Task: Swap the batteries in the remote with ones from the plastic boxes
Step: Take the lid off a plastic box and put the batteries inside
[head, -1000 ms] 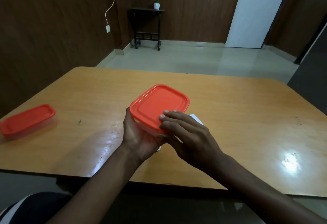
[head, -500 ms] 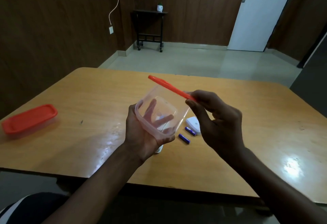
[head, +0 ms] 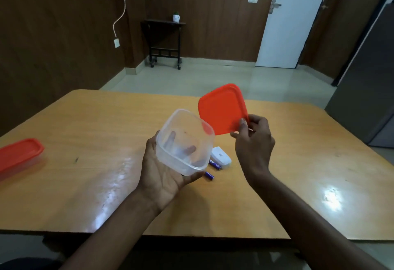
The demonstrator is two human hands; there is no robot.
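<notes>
1. Handling, clear plastic box (head: pixel 185 142): judged light and thin-walled, likely to flex if squeezed and smooth enough to slip. I cradle it from below in my left hand (head: pixel 164 169), fingers curled round its base and visible through the wall. Best hold is under the base or at the rim corners.
2. Handling, orange lid (head: pixel 222 109): judged light and bendy. My right hand (head: pixel 253 139) pinches it at one corner, thumb against fingers, raised clear of the box and tilted.
3. Handling, batteries (head: pixel 214 164): small, round, liable to roll; take each by pinching across its middle.
4. Appearance: the box is transparent, square with rounded corners, mouth tipped toward me. I see nothing inside it, though glare leaves that uncertain.
5. Location: two blue batteries lie on the wooden table (head: pixel 298 163) just beside a white remote (head: pixel 221 155), below the held box.
6. A second orange-lidded box (head: pixel 20 155), closed, sits at the table's far left.
</notes>
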